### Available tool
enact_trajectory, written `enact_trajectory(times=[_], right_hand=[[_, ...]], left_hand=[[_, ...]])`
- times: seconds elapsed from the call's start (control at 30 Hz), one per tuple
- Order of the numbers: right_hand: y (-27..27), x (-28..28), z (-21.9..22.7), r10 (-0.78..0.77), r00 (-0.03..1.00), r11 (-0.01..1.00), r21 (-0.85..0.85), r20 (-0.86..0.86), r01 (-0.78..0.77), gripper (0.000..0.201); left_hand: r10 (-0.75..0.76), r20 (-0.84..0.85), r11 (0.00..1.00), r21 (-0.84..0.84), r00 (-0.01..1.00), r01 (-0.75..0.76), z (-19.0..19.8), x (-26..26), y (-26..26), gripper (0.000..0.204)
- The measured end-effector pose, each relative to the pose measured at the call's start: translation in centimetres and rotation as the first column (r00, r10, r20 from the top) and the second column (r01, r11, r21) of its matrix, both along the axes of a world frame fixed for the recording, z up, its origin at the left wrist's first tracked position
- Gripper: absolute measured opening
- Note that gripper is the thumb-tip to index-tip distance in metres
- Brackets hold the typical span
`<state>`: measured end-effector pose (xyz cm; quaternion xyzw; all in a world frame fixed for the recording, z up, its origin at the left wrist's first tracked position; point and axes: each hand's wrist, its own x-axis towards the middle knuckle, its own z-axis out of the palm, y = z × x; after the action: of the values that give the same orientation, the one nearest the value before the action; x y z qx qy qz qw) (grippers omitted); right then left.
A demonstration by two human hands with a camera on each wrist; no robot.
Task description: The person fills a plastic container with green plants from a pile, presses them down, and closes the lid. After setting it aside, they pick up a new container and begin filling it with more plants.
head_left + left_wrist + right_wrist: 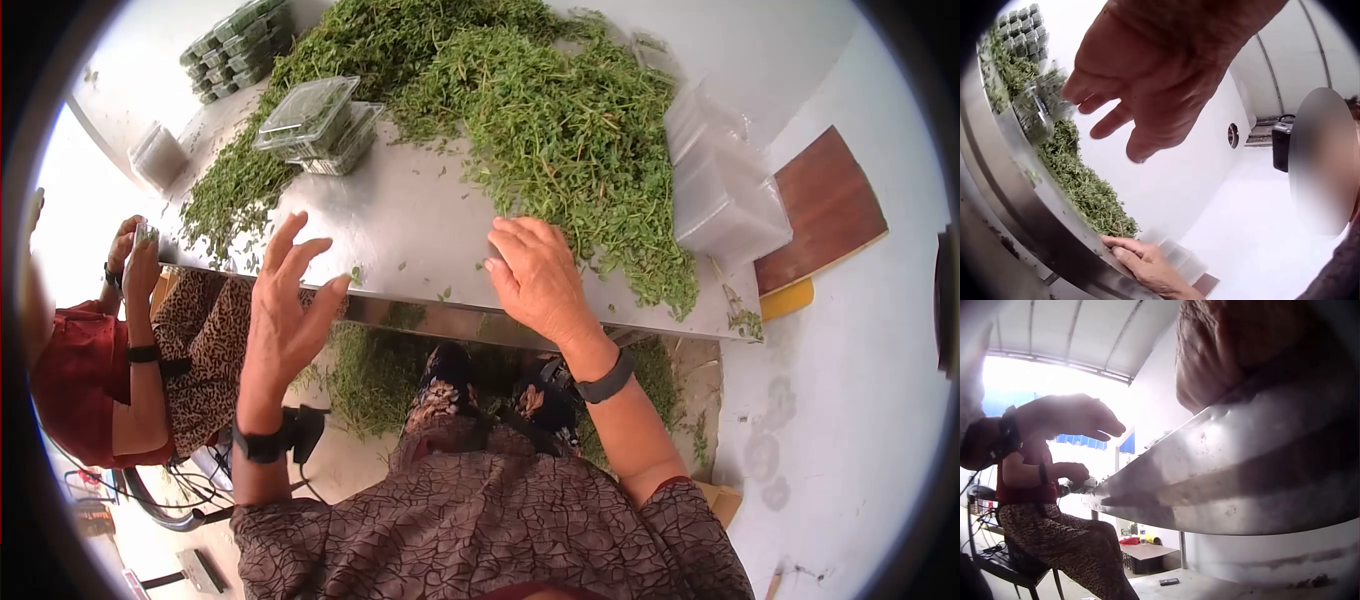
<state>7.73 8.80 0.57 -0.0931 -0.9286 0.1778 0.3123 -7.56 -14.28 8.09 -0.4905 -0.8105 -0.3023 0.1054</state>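
Note:
My left hand point(285, 305) hovers by the front edge of the metal table point(420, 220), fingers spread and nothing in them. My right hand point(540, 275) is at the same edge, its loosely bent fingers low over the metal with no object visible in them. Just beyond it spreads a big heap of leafy green stems point(575, 150). Ahead of the left hand, clear plastic boxes point(320, 125) with lids stand stacked on the tabletop. In the left wrist view, the left hand point(1147, 81) shows empty above the table.
Stacked empty clear tubs point(725, 200) stand at the table's right end, beside a reddish-brown board point(825, 205). Filled boxes point(235, 50) are piled at the back left, with another clear tub point(157, 157) nearer. At left, a seated person in red point(85, 385) holds a small box point(145, 235).

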Motion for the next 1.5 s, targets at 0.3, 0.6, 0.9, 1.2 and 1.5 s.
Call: enact_trajectory(times=[0.3, 0.6, 0.9, 1.2, 1.5], right_hand=[[-0.1, 0.1, 0.6, 0.011, 1.0, 1.0, -0.011, 0.008, -0.011, 0.027], [0.0, 0.2, 0.8, 0.03, 0.999, 0.999, -0.032, 0.038, -0.029, 0.031], [0.2, 0.2, 0.7, 0.04, 0.999, 0.998, -0.052, -0.008, -0.041, 0.033], [0.2, 0.3, 0.3, 0.015, 0.999, 0.999, -0.041, -0.043, -0.017, 0.029], [0.2, 0.1, -0.1, 0.036, 0.999, 0.994, -0.106, -0.04, -0.04, 0.023]], left_hand=[[-0.173, 0.266, 0.902, -0.344, 0.948, 0.261, 6.1, 2.3, -4.6, 0.048], [-0.282, 0.579, 0.742, -0.374, 0.765, 0.557, 11.4, 2.4, -2.1, 0.053], [-0.492, 0.597, 0.677, -0.196, 0.633, 0.71, 15.4, 2.0, 3.5, 0.061], [-0.56, 0.781, 0.764, 0.358, 0.276, 0.536, 7.5, 3.0, 9.2, 0.043], [-0.243, 0.213, 0.966, 0.145, 0.946, 0.215, -4.2, -1.0, 9.5, 0.02]])
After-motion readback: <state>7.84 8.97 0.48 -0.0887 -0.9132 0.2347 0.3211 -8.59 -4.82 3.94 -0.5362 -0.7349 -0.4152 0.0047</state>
